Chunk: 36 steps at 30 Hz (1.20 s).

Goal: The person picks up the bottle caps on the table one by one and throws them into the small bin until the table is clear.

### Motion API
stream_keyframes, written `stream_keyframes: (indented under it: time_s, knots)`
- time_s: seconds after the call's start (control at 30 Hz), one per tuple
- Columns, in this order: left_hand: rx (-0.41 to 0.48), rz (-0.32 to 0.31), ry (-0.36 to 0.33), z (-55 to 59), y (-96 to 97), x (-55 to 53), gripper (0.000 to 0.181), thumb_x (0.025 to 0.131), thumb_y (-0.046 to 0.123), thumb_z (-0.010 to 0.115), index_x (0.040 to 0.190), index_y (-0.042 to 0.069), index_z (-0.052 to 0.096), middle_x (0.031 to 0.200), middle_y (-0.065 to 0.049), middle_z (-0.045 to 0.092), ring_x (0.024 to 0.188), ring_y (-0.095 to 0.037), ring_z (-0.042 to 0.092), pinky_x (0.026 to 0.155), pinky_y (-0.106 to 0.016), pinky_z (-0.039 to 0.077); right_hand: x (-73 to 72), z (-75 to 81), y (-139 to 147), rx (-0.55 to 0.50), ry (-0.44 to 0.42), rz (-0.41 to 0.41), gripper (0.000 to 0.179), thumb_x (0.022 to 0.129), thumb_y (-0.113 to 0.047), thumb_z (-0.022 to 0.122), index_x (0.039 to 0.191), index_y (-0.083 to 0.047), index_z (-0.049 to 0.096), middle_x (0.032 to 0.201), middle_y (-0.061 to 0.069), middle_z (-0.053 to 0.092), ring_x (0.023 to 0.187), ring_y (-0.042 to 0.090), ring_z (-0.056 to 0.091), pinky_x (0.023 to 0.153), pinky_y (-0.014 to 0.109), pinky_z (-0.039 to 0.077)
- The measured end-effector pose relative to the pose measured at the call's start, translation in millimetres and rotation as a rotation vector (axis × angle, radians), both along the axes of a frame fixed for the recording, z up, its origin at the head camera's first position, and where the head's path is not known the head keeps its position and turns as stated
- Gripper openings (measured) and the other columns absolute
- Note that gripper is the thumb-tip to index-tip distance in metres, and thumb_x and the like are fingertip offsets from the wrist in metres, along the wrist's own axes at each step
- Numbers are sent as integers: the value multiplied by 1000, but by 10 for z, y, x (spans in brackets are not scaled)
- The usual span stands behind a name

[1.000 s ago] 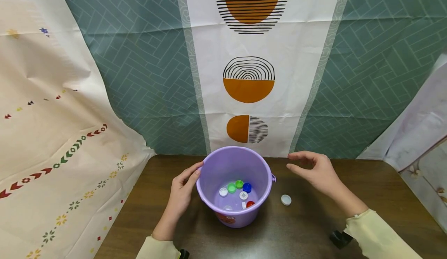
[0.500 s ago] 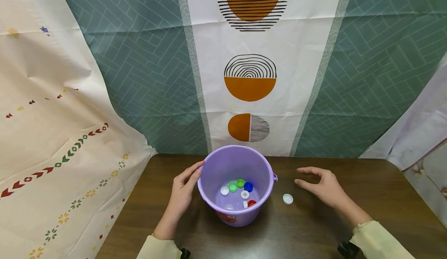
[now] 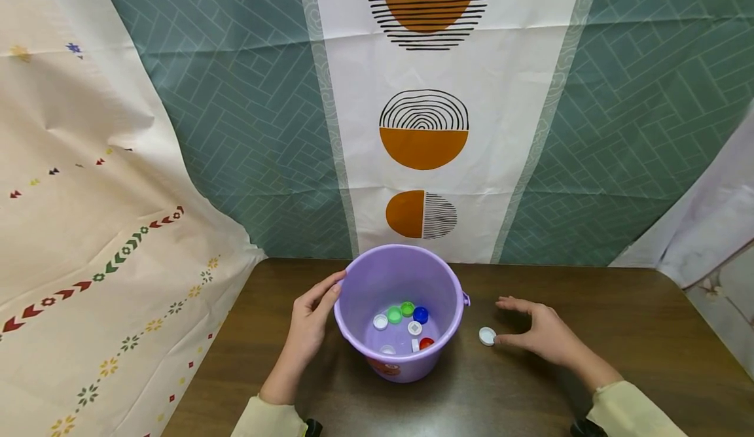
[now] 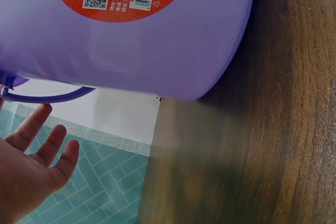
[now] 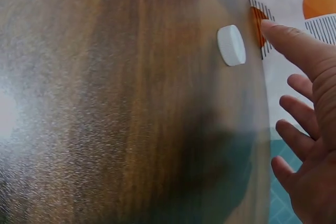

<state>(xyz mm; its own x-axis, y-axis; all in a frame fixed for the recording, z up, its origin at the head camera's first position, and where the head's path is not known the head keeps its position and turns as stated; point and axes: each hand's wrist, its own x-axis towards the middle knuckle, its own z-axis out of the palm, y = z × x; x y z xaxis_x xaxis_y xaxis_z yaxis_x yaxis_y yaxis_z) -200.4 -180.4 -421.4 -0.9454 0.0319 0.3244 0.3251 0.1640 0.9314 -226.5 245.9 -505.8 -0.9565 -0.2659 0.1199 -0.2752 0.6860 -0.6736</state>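
Observation:
A purple plastic bucket [image 3: 400, 349] stands upright on the table, with several small bottle caps on its floor: white, green, blue and red. At its left rim my left hand [image 3: 311, 316] holds on with thumb and index finger. The left wrist view shows the other fingers [image 4: 65, 161] loosely spread beside the bucket's handle [image 4: 47, 98]; thumb and index tip are hidden there. To the right of the bucket a white cap [image 3: 487, 336] lies on the table. My right hand [image 3: 544, 332] is beside this cap, thumb nearest it, fingers apart and holding nothing.
The brown wooden table [image 3: 365, 417] reaches back to a hanging patterned cloth [image 3: 271, 162]. A cream cloth [image 3: 147, 306] drapes along the left side. Another pale cloth [image 3: 701, 208] hangs at the right.
My right hand has moved down and closer to the white cap on the table. My left hand stays at the bucket's rim, and the head view has shifted slightly.

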Motion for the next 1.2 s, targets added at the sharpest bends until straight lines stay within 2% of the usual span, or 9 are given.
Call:
stream_keyframes:
  time_s: [0.2, 0.43, 0.5, 0.8, 1.2]
  knots:
    - [7, -7, 7, -37, -17, -21, 31, 94, 17, 55, 123, 6, 61, 125, -11, 62, 114, -17, 59, 93, -20, 48, 8, -75, -40, 26, 2, 35, 75, 58, -50, 84, 122, -17, 61, 138, 4, 52, 135, 31, 39, 102, 55, 36]
    - [28, -12, 9, -237, -71, -127, 30, 95, 18, 55, 123, 16, 62, 125, -2, 63, 115, -13, 59, 93, -21, 48, 46, -134, -74, 20, -49, 51, 69, 61, -45, 84, 119, -13, 64, 139, 8, 51, 138, 36, 31, 104, 60, 31]
    - [29, -10, 12, -255, -73, -136, 30, 95, 18, 55, 123, 16, 62, 125, -2, 63, 114, -13, 59, 93, -21, 48, 50, -150, -78, 29, -50, 61, 67, 62, -45, 84, 117, -12, 64, 138, 10, 51, 137, 39, 30, 103, 62, 31]
    - [11, -3, 4, -35, -9, -13, 31, 94, 15, 55, 123, 5, 61, 124, -11, 62, 114, -19, 60, 92, -20, 48, 40, -192, -86, 79, -40, 57, 52, 64, -43, 83, 108, -18, 69, 135, 8, 54, 136, 38, 34, 102, 60, 34]
    - [-8, 10, 5, -22, 0, 1, 31, 95, 15, 55, 123, 4, 60, 125, -13, 62, 114, -21, 60, 91, -19, 49, 64, -181, -149, 139, 53, 23, 36, 64, -48, 82, 94, -31, 71, 128, 6, 59, 130, 36, 42, 97, 65, 32]
